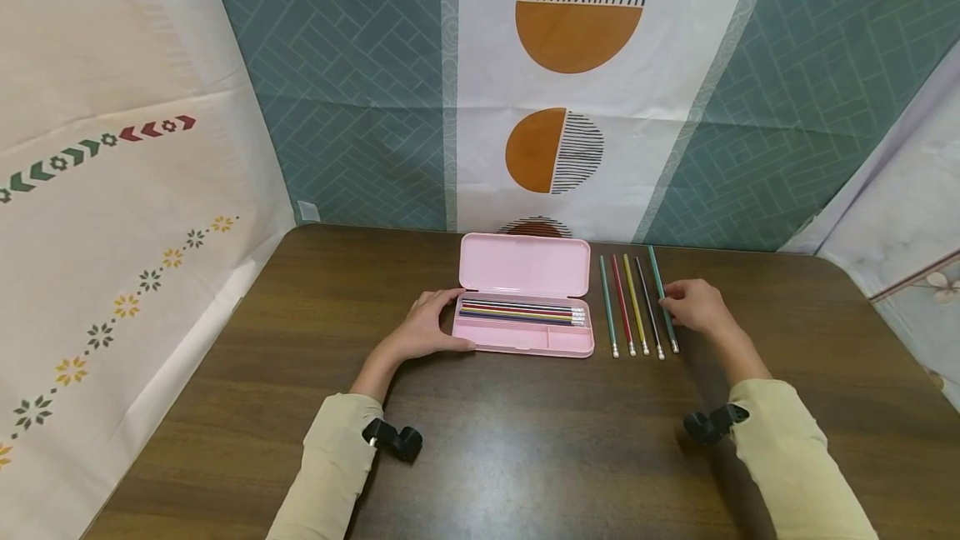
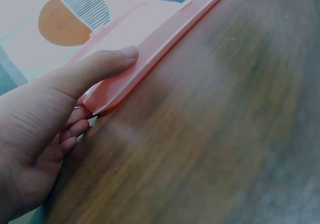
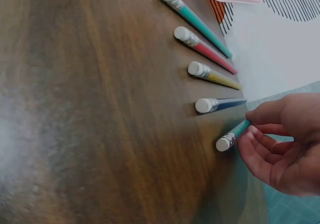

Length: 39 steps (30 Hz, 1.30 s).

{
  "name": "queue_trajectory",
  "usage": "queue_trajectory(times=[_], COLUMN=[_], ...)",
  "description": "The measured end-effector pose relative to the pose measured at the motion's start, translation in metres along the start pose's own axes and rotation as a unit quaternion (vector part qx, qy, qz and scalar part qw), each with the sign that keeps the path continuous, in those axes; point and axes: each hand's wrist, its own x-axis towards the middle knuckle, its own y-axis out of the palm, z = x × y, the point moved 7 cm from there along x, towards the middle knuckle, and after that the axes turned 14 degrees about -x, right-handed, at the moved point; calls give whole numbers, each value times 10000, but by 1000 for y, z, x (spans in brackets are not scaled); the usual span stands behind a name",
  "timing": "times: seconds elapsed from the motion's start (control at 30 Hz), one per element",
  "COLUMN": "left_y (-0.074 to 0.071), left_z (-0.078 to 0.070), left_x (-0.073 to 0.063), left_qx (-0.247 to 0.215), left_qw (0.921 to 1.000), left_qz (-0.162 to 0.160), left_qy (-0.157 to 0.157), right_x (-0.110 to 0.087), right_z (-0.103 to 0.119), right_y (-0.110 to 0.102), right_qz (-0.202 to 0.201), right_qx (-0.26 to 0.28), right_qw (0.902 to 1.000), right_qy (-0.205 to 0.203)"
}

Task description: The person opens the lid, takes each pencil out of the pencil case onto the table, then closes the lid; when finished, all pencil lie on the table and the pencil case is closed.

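Note:
An open pink pencil case [image 1: 525,350] lies on the table, its lid [image 1: 525,263] tipped back. Several pencils [image 1: 517,312] lie side by side in its rear compartment; the front compartments hold nothing visible. My left hand [image 1: 426,327] grips the case's left end, thumb at the front edge and fingers behind. Right of the case stands a row of pencils: a teal pencil [image 1: 608,307], a red pencil [image 1: 623,304], a yellow pencil [image 1: 636,304] and a dark pencil [image 1: 649,307]. At the row's right end, my right hand [image 1: 697,305] pinches another teal pencil [image 3: 242,128] between thumb and fingers.
The brown wooden table [image 1: 510,440] runs back to a patterned cloth backdrop [image 1: 360,107]. White printed cloth [image 1: 97,257] hangs along the left side. A black camera [image 1: 397,440] is strapped to the left wrist, another camera [image 1: 712,423] to the right.

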Motion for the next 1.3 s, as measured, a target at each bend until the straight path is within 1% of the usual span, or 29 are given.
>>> queue_trajectory(times=[0.33,0.57,0.7,0.77,0.87,0.97,1.17,1.3], left_y=[0,0,0,0,0,0,0,0], left_z=[0,1,1,1,1,0,0,0], left_x=[-1,0,0,0,1,0,-1,-1], left_qx=[-14,12,21,26,14,5,9,51], left_qw=[10000,10000,10000,10000,10000,10000,10000,10000], left_qz=[-6,2,12,16,15,11,10,13], left_qy=[6,23,19,28,39,12,-33,-30], right_x=[-6,-7,-7,-6,-5,-5,-3,0], right_z=[-6,-4,-1,3,13,27,65,91], right_y=[5,5,1,-3,-10,-15,-14,-7], right_qz=[-332,-396,-558,-714,-964,-1075,-1008,-959], right_qx=[38,115,113,0,-172,-215,-35,-33], right_qw=[9994,9991,9984,9974,9949,9929,9907,9862], right_qy=[-51,-12,-31,-84,-255,-456,-916,-1352])
